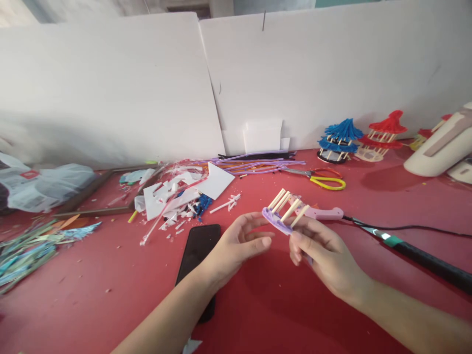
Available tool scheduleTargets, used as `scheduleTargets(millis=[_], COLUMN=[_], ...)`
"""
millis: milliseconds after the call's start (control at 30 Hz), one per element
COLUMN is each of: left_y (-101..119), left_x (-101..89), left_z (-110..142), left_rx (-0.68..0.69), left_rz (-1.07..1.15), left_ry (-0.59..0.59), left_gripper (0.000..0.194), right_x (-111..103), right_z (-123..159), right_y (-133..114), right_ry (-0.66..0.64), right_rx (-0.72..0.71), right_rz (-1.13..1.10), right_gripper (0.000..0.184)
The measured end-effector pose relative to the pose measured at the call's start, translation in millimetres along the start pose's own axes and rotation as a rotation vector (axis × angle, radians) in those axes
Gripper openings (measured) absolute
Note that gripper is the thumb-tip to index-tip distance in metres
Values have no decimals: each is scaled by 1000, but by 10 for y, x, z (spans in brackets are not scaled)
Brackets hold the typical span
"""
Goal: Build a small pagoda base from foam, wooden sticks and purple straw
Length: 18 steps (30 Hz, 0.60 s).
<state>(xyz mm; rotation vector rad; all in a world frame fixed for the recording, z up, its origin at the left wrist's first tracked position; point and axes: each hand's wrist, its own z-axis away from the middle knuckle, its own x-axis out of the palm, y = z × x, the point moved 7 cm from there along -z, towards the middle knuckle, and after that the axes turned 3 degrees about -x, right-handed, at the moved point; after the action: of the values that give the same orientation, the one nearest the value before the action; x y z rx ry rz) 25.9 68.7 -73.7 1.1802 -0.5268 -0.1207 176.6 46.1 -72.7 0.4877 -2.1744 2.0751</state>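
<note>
A small model piece with a purple pipe-cleaner-like base [276,222] is tilted in the air above the red table. Several pale wooden sticks [291,209] stand out from its base. The fingers and thumb of my right hand [324,250] pinch the right edge of this piece. At its left rim is my left hand [243,241], thumb stretched out and apart from the fingers. Its fingertips reach behind the rim, and I cannot see whether they touch it. Just behind my right hand lies a pink-handled tool [324,213], partly hidden.
A black phone [199,246] lies by my left forearm. Yellow-and-red scissors [326,181], purple pipe cleaners [254,166] and paper scraps [184,189] are farther back. Blue [339,140] and red [385,135] model pavilions stand at back right. A black-handled tool [424,255] and cable lie right.
</note>
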Motion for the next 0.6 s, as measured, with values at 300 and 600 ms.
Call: scheduleTargets(millis=[300, 600], left_y=[49, 98], left_x=[139, 192], left_z=[31, 57], left_rx=[132, 256], left_rz=[-42, -25], left_ry=[-113, -121], left_gripper=[63, 68], right_x=[121, 97], right_z=[30, 65], right_y=[-23, -95], right_ry=[-87, -28], right_rx=[-29, -117], right_rz=[198, 387], right_gripper=[19, 12])
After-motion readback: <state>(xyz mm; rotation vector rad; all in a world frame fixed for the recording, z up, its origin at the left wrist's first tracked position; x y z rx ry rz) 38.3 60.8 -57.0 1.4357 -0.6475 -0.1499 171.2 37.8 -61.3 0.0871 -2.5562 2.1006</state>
